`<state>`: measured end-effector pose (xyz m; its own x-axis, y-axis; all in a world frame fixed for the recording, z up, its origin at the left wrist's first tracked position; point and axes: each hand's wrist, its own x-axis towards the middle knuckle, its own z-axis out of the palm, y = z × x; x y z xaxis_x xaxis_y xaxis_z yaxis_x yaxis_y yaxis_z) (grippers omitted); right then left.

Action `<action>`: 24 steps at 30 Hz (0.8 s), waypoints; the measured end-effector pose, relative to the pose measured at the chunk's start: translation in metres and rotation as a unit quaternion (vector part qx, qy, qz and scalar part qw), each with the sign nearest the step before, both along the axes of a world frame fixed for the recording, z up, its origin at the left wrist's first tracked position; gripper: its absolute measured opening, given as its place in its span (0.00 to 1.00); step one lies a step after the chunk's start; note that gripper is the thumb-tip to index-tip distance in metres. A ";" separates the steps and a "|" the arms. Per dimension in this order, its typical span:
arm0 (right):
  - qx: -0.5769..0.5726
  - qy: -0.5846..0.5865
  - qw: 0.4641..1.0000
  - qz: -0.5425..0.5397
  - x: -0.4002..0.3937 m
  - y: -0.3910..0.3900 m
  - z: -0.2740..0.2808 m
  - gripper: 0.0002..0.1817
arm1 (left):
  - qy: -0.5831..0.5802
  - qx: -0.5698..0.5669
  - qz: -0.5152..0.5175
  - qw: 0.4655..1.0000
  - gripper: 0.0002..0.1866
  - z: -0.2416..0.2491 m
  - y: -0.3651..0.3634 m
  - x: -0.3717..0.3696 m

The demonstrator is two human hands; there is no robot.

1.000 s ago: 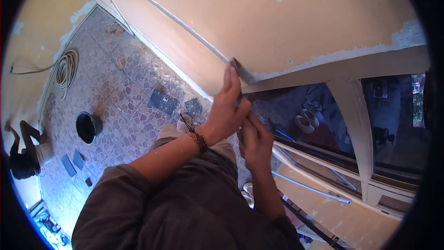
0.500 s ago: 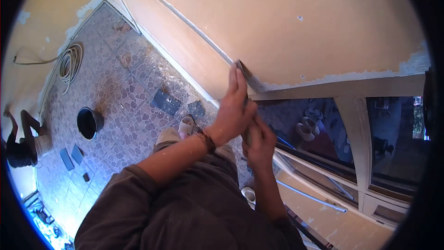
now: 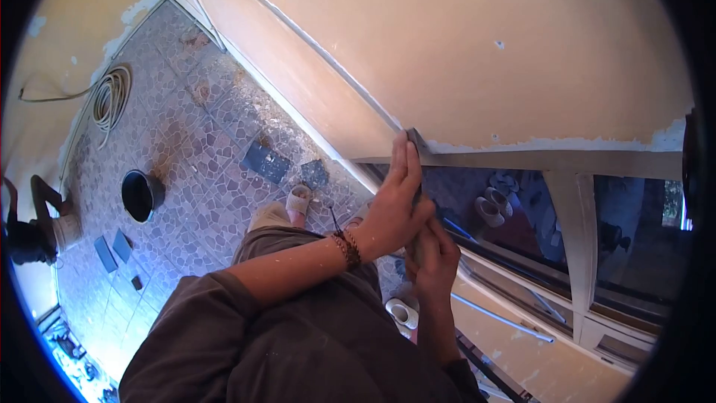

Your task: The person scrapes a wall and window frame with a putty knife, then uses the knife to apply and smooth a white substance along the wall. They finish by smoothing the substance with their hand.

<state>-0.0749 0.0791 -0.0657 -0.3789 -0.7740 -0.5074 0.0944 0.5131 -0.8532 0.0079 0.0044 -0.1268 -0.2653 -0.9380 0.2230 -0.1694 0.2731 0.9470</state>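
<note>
Grey blade (image 3: 416, 139) and left hand (image 3: 395, 207) have moved nearer the window frame (image 3: 507, 160).

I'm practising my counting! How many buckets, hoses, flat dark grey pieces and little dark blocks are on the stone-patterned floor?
Round black bucket: 1
Coiled beige hose: 1
Flat dark grey pieces: 4
Small dark block: 1
Total: 7

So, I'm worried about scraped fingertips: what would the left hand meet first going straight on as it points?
Probably the beige wall, near the end of the pale strip; the left hand looks almost there, though depth is unclear.
</note>
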 end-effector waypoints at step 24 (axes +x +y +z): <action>0.007 0.025 1.000 0.006 0.002 0.009 0.005 0.18 | -0.089 -0.017 -0.005 0.996 0.39 0.008 0.005 -0.002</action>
<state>-0.0726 0.0885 -0.0605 -0.3942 -0.7719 -0.4988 0.0449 0.5259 -0.8494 0.0057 0.0096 -0.1193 -0.3134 -0.9277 0.2026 -0.3299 0.3065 0.8929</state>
